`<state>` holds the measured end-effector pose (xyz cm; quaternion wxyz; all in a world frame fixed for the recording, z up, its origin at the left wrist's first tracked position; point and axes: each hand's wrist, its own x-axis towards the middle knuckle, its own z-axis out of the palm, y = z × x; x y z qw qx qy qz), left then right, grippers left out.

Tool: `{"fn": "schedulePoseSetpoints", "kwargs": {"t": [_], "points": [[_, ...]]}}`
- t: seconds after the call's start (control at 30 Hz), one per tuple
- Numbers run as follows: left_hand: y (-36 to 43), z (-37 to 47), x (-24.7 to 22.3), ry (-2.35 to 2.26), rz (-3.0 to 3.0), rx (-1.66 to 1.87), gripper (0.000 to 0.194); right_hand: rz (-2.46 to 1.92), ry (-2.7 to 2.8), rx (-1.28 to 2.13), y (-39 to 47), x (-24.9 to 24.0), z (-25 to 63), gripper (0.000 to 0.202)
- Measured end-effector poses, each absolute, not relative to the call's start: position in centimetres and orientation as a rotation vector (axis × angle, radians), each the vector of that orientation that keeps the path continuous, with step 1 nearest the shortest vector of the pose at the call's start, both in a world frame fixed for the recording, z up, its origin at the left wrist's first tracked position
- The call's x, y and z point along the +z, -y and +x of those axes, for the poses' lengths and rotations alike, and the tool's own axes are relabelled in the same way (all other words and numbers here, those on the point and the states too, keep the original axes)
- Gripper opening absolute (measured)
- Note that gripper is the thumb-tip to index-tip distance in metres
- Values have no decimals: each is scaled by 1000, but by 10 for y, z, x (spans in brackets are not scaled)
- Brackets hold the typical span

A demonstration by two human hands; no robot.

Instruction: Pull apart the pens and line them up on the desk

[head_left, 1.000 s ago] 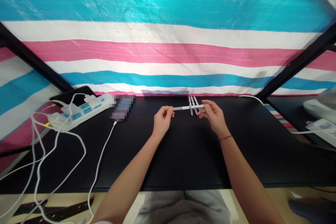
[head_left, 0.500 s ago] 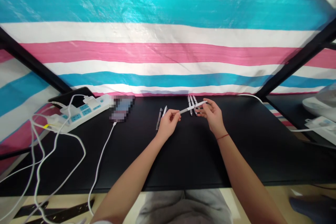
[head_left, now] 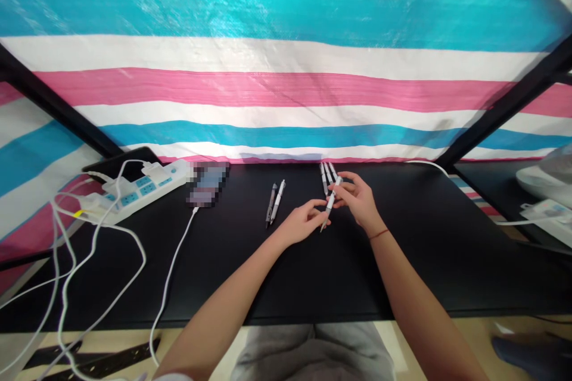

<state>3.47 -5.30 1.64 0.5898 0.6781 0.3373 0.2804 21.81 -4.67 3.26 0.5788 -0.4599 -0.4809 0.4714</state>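
Between my two hands is a white pen [head_left: 331, 202], tilted with its tip toward me and to the left. My left hand [head_left: 306, 221] pinches it near the tip end. Around its upper end close the thumb and fingers of my right hand [head_left: 355, 197]. Just beyond, several white pens [head_left: 328, 174] lie side by side, their near ends partly hidden by my right fingers. Left of my hands, a dark pen [head_left: 271, 205] and another white pen [head_left: 278, 201] rest next to each other on the black table [head_left: 313, 280].
A phone [head_left: 208, 184], its screen pixelated, is on the left with a white cable [head_left: 168, 277] running toward me. Farther left stand a white power strip [head_left: 143, 190] with plugs and tangled cables, and a dark tablet-like object [head_left: 120, 164]. A striped sheet [head_left: 286, 92] hangs behind the table.
The pen has swung from nearly level to pointing toward me, lower and nearer the row of pens. My left hand moved right and toward me, uncovering the two pens on the left.
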Motion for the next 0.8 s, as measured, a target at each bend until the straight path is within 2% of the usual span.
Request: {"fn": "schedulePoseSetpoints", "kwargs": {"t": [0.3,0.47,0.67,0.8], "points": [[51,37,14,-769,1479,648,36,-1072,1206,1165,50,35,213,52],[50,37,14,-771,1419,673,36,-1091,1229,1190,49,33,212,61],[50,37,14,-757,1426,666,35,-1115,1245,1152,50,33,210,52],[49,37,13,-756,1400,683,36,-1149,1289,1195,50,29,206,68]]}}
